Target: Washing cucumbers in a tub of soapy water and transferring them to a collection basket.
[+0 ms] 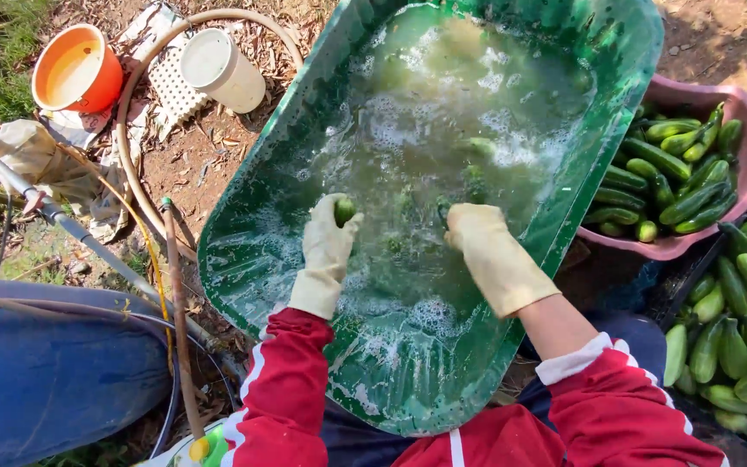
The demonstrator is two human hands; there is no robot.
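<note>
Outdoors: bare soil, dry leaves, grass at left. One glossy green plastic tub [616,52] holds foamy, murky water. Left hand [328,246], pale rubber-gloved, grip closed around a small cucumber [344,209] above the water. Right hand [486,251], gloved, fingertips submerged; grip state cannot tell. Two buckets: orange [75,69], white [222,69].

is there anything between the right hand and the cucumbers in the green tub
Only the foamy, murky water in the green tub. The gloved right hand dips into it beside a few submerged cucumbers, with no solid thing between them. The left hand already has its fingers around a cucumber.
</note>
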